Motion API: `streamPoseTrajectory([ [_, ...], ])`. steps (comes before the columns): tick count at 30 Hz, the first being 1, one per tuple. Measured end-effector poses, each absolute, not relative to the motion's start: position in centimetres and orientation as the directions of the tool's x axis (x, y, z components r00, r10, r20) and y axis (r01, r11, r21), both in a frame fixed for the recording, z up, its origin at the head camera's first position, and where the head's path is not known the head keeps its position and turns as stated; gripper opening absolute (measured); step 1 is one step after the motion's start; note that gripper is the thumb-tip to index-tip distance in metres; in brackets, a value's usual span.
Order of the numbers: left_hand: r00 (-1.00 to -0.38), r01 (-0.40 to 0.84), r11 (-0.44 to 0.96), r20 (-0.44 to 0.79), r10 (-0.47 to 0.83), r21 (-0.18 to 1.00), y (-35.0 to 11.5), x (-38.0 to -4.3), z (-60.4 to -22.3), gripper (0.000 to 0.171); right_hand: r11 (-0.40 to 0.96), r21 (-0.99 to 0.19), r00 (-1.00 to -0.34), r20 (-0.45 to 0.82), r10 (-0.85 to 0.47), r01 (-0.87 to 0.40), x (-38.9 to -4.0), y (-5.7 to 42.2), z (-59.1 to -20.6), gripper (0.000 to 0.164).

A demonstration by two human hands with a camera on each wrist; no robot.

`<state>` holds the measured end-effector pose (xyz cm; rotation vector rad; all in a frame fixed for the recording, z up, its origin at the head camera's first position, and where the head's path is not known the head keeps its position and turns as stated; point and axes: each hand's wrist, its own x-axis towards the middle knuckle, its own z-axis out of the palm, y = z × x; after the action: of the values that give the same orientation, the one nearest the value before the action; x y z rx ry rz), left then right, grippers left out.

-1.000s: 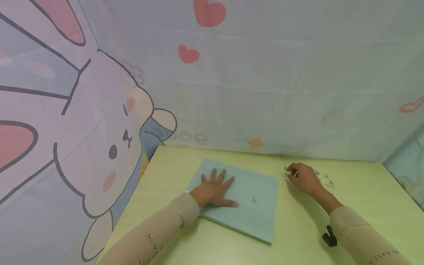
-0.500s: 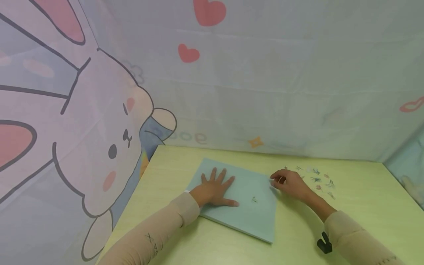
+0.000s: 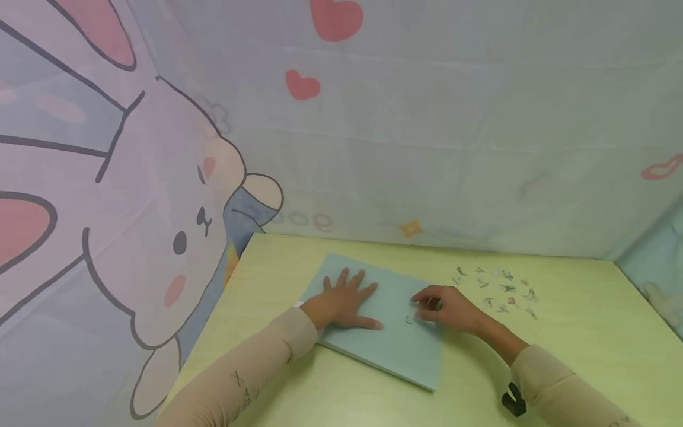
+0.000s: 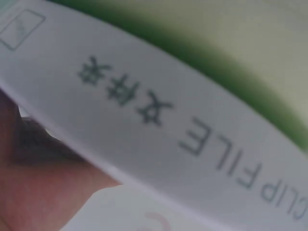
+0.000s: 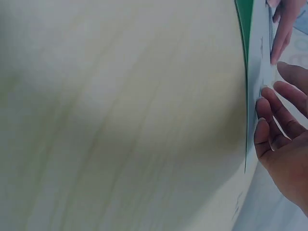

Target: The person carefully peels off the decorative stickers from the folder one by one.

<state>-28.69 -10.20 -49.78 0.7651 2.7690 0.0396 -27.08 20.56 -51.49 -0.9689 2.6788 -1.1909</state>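
Note:
A pale blue-green clip file (image 3: 381,362) lies flat on the table, its printed white spine (image 4: 159,106) close up in the left wrist view. My left hand (image 3: 349,302) rests on its cover with fingers spread. My right hand (image 3: 445,305) hovers over the cover's right part, fingers bent; thumb and index tip look slightly apart in the head view. Whether a thin clear sticker sits at those fingertips is too small to make out. A small leafy sticker (image 3: 408,320) lies on the cover just left of the right thumb.
Several small flower and leaf stickers (image 3: 507,289) lie loose on the yellow-green table (image 3: 576,356), to the right of the file. Behind the table hangs a printed cloth (image 3: 427,118) with hearts and a rabbit. A black clip-like piece (image 3: 514,400) is at the right sleeve.
My right hand has come left and nearer from the stickers' edge, past the file's right edge, to over the cover. My left hand has stayed in place.

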Motion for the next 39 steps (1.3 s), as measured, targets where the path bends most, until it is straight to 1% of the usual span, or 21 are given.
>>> streamPoseTrajectory([
  [6,-0.802,0.545,0.83,-0.217,0.557,0.12,-10.8,-29.6,-49.7,0.103,0.476,-0.687,-0.782,0.222,-0.583,-0.55,-26.5,19.8,-52.0,0.028],
  [9,-0.785,0.57,0.81,-0.203,0.586,0.136,-10.8,-29.7,-49.7,0.099,0.489,-0.674,-0.78,0.213,-0.589,-0.554,-26.3,19.6,-52.2,0.028],
  [12,-0.763,0.6,0.788,-0.196,0.616,0.138,-10.3,-29.5,-49.7,0.095,0.494,-0.658,-0.771,0.217,-0.599,-0.569,-26.3,19.5,-52.4,0.026],
  [16,-0.727,0.639,0.756,-0.209,0.654,0.139,-9.0,-28.6,-49.6,0.098,0.488,-0.643,-0.757,0.231,-0.611,-0.59,-26.3,19.6,-52.6,0.021],
  [18,-0.719,0.644,0.752,-0.224,0.658,0.14,-8.5,-28.1,-49.4,0.101,0.484,-0.634,-0.749,0.241,-0.617,-0.603,-26.4,19.6,-52.7,0.02],
  [24,-0.739,0.62,0.78,-0.268,0.618,0.09,-7.7,-27.5,-49.5,0.104,0.476,-0.623,-0.737,0.257,-0.625,-0.621,-26.3,19.2,-52.8,0.016],
  [29,-0.742,0.611,0.787,-0.281,0.608,0.088,-7.6,-27.4,-49.5,0.106,0.477,-0.62,-0.734,0.255,-0.629,-0.623,-26.2,18.9,-52.8,0.015],
  [39,-0.742,0.611,0.787,-0.285,0.607,0.084,-7.5,-27.4,-50.1,0.106,0.491,-0.628,-0.75,0.238,-0.617,-0.603,-26.0,18.8,-52.6,0.015],
])
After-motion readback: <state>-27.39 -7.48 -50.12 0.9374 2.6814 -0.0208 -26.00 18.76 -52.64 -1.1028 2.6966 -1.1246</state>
